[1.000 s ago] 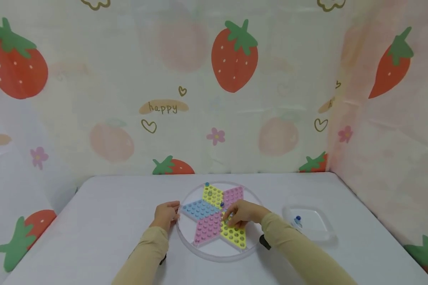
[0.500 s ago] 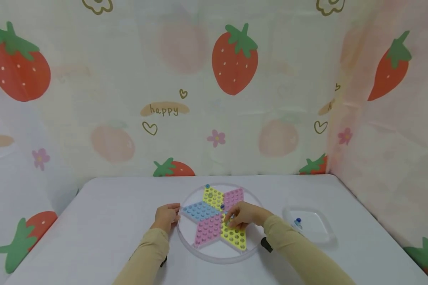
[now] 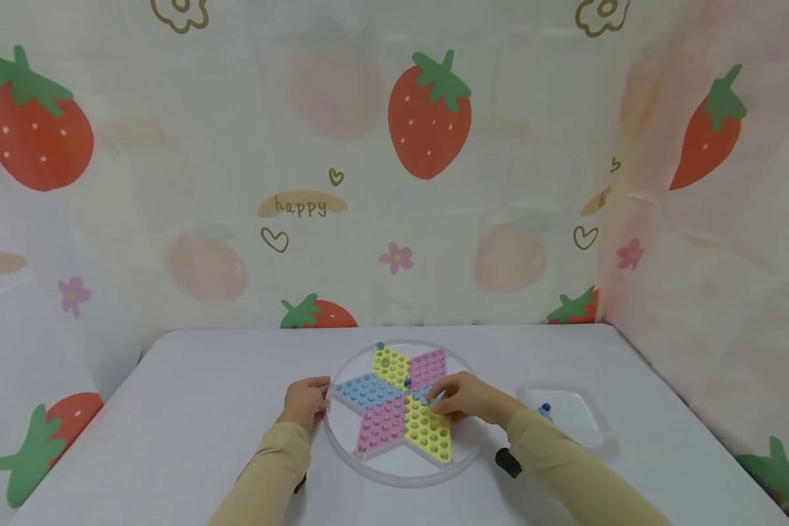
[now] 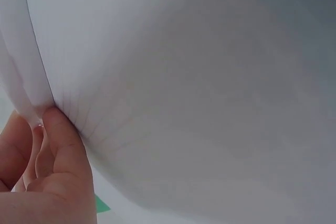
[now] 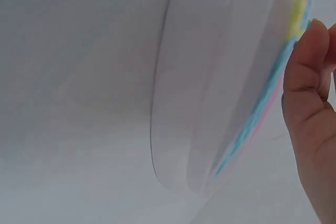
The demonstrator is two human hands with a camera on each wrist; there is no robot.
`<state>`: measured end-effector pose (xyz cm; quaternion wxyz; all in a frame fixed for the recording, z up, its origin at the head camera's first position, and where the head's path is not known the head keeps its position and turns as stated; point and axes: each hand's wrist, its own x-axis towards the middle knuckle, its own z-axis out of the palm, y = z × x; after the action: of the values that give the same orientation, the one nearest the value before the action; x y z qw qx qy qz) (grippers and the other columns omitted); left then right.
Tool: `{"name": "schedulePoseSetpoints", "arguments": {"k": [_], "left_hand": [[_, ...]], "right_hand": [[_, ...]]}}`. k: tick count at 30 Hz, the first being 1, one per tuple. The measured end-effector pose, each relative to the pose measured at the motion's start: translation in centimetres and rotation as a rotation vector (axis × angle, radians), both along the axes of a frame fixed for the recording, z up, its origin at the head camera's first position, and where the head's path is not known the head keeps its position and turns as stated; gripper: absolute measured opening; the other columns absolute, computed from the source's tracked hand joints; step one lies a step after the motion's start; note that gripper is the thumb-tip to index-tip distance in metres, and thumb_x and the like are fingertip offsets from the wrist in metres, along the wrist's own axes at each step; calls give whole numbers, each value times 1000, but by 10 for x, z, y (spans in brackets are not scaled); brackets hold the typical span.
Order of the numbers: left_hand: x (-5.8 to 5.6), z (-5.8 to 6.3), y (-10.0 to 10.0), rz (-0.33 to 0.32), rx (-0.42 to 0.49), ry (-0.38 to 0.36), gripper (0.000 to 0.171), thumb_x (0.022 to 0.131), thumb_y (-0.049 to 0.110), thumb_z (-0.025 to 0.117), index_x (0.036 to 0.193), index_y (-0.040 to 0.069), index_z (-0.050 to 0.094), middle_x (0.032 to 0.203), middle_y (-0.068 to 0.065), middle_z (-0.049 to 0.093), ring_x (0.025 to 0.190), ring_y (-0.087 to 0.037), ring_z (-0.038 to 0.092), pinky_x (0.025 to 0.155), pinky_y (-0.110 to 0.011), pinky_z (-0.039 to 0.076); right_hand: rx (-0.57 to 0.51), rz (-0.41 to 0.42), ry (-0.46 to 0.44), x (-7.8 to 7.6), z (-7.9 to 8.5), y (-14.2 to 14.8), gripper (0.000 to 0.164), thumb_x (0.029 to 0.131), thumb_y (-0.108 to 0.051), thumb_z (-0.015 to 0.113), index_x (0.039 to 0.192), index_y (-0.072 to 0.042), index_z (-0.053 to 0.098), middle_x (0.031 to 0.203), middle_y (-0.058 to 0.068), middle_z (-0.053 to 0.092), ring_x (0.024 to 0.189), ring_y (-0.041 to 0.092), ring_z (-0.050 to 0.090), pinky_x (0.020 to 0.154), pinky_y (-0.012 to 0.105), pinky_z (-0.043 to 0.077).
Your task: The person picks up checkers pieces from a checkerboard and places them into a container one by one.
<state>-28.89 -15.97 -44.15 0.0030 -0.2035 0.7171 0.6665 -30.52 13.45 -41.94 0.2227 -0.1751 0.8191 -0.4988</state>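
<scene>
A round, clear-rimmed Chinese checkers board (image 3: 410, 481) lies on the white table, its star made of yellow, pink and blue points. My left hand (image 3: 305, 400) holds the board's left rim; in the left wrist view the thumb and fingers (image 4: 63, 140) meet at the rim's edge. Over the star's right side, my right hand (image 3: 467, 398) has thumb and forefinger together, pinching a small greenish-blue marble (image 3: 429, 401), mostly hidden by the fingers. A dark blue marble (image 3: 408, 382) sits near the star's centre. A blue marble (image 3: 380, 345) marks the far yellow tip; a clear one (image 3: 385, 362) sits below it.
To the right of the board stands a clear plastic tray (image 3: 598, 420) with a few blue marbles (image 3: 546, 409) in it, partly behind the right sleeve (image 3: 565, 456). A strawberry-print cloth (image 3: 342, 256) hangs behind the table and at its sides.
My right hand has shifted slightly right and away from me, from the near yellow point towards the right blue point. The left hand stays at the rim.
</scene>
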Motion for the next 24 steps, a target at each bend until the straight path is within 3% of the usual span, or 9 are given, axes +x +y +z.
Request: {"name": "schedulePoseSetpoints", "arguments": {"k": [8, 15, 20, 24], "left_hand": [[6, -6, 2, -14, 11, 8, 53, 79, -25, 44, 131, -14, 51, 136, -30, 47, 105, -28, 53, 60, -22, 40], [2, -7, 0, -21, -6, 4, 51, 82, -23, 47, 131, -12, 52, 136, -28, 49, 109, -28, 53, 61, -22, 42], [2, -1, -1, -28, -60, 27, 47, 84, -20, 47, 131, -12, 53, 136, -28, 50, 107, -27, 55, 61, -21, 44], [0, -3, -3, -65, -143, 54, 50, 82, -21, 50, 131, -12, 52, 135, -28, 51, 107, -29, 57, 60, -21, 45]], "right_hand": [[-78, -53, -77, 19, 14, 22, 32, 91, -10, 67, 117, 8, 61, 67, 4, 56, 59, 13, 51, 58, 27, 48], [-78, -110, -48, 31, 26, 44, 34, 91, -9, 66, 119, 9, 59, 66, 2, 54, 59, 13, 51, 60, 29, 49], [-97, -144, -27, 34, 34, 65, 37, 92, -12, 66, 121, 9, 57, 69, 3, 55, 61, 14, 51, 63, 31, 50], [-104, -162, -30, 37, 38, 85, 40, 93, -17, 66, 122, 9, 56, 69, 3, 55, 62, 15, 52, 64, 32, 50]]}}
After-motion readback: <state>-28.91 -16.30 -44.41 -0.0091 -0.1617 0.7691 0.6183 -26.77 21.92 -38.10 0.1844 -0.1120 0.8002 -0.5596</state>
